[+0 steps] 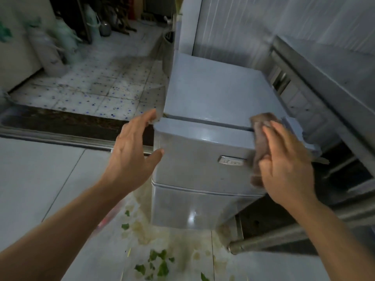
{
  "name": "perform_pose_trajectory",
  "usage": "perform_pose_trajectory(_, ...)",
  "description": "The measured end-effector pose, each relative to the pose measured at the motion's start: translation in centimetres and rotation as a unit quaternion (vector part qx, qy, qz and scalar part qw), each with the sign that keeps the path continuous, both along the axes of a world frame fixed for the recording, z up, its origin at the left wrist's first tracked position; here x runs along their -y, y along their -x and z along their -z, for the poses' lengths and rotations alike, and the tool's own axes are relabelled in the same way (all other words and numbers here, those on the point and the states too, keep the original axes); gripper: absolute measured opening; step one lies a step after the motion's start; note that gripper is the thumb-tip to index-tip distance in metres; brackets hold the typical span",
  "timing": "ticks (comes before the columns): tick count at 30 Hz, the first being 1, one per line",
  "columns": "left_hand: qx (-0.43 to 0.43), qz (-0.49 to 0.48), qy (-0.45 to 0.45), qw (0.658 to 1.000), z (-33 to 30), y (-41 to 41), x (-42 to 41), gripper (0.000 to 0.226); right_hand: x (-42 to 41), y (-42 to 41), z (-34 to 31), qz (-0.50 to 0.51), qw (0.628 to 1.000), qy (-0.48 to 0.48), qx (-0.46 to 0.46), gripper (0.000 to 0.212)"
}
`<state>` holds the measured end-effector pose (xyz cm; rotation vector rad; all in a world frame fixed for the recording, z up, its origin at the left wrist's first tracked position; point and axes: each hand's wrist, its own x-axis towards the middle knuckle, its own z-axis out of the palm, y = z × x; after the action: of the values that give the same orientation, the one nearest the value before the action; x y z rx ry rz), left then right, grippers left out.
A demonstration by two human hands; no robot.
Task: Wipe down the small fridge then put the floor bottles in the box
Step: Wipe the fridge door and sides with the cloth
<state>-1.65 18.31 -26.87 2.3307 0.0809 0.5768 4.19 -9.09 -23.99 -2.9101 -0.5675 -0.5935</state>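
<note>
One head-worn view — looking forward and down, close over the fridge [205, 138].

The light is dim, cool and bluish. A small white glare sits on the lower fridge door [191, 217]. Motion blur softens the whole view, and straight lines bend near the edges.
</note>
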Motion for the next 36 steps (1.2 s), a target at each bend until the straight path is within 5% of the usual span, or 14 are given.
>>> perform_pose_trajectory(5,0.054,-0.013,0.055,0.997,2.4,-0.1,0.9,0.091,-2.0,-0.3,2.6,0.032,0.991,-0.071,0.113,0.049)
perform_pose_trajectory(12,0.125,0.073,0.154,0.977,4.8,-0.9,-0.8,0.084,-11.0,-0.2,3.7,-0.133,0.956,-0.080,0.249,0.044)
perform_pose_trajectory(19,0.157,0.026,0.078,0.984,8.0,0.2,-2.3,0.083,-16.9,-0.3,4.1,-0.173,0.933,0.008,0.316,0.038)
perform_pose_trajectory(24,0.161,0.000,0.064,0.985,8.9,1.4,-3.0,0.081,-16.1,-1.4,8.2,-0.222,0.894,0.052,0.387,0.052)
perform_pose_trajectory(31,0.131,-0.013,0.049,0.990,10.1,2.8,-2.8,0.075,-13.3,0.0,21.3,-0.307,0.872,0.243,0.293,0.060)
perform_pose_trajectory(36,0.138,-0.003,0.014,0.990,9.1,3.2,-2.0,0.073,-11.5,-1.8,19.9,-0.292,0.868,0.221,0.336,0.074)
